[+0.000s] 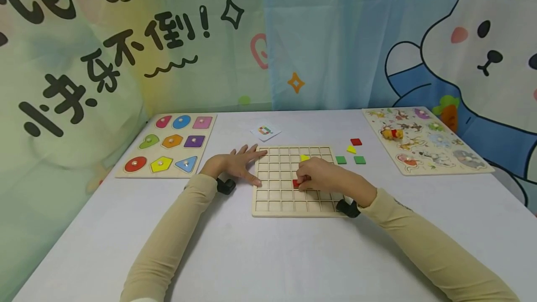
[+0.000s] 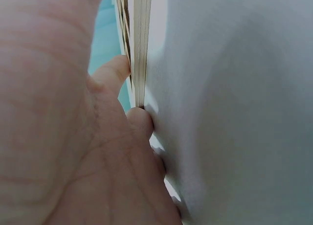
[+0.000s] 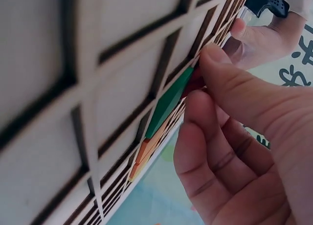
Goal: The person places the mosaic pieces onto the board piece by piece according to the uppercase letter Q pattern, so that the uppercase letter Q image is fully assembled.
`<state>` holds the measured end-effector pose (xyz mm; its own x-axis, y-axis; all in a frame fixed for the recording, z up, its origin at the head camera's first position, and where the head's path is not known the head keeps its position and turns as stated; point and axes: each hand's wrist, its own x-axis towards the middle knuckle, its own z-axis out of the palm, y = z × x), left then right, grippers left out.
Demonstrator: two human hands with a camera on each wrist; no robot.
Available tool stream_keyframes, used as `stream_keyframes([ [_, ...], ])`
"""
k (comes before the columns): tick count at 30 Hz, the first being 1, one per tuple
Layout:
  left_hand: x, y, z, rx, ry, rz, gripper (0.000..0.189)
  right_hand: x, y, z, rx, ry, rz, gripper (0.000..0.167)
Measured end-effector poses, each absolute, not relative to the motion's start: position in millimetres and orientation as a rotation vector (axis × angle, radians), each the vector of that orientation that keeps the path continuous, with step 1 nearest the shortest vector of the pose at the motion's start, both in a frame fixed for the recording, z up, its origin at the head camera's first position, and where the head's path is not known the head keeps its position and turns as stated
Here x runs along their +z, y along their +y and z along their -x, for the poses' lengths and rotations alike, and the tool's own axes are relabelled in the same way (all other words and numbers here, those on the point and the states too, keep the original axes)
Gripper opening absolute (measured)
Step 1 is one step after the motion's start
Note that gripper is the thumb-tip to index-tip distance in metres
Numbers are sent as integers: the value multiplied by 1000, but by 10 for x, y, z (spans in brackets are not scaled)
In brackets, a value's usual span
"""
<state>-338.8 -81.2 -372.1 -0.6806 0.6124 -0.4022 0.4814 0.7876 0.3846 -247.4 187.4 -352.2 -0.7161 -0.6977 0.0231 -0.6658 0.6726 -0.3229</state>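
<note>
A wooden grid board point(image 1: 272, 206) lies on the white table. My left hand point(image 1: 239, 163) has its fingers spread at the board's left side, with fingertips at the edge, as the left wrist view also shows. Over the middle of the grid, my right hand point(image 1: 320, 174) pinches a small red tile point(image 1: 295, 184) between thumb and fingers, close against the grid. Just past those fingertips, a green tile point(image 3: 168, 103) sits in the grid in the right wrist view. Beyond it are an orange piece point(image 3: 142, 150) and a yellow tile point(image 1: 304, 157); the right hand partly hides this row.
Right of the board lie a red tile point(image 1: 356, 141), a yellow piece point(image 1: 351, 149) and two green tiles point(image 1: 360, 160). A pattern card point(image 1: 265, 131) lies behind the board. A shape puzzle point(image 1: 168, 162) stands at left, an animal puzzle point(image 1: 428, 141) at right.
</note>
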Motion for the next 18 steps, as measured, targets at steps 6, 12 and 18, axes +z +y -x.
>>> stream_keyframes([
  [6,-3709,-808,3381,329,2457,-812,105,-3533,1872,2480,-497,2789,1113,12],
  [12,-3721,-817,3393,323,2458,-809,106,-3532,1859,2485,-508,2761,1107,5],
  [18,-3730,-817,3403,322,2456,-820,107,-3539,1857,2478,-474,2778,1107,4],
])
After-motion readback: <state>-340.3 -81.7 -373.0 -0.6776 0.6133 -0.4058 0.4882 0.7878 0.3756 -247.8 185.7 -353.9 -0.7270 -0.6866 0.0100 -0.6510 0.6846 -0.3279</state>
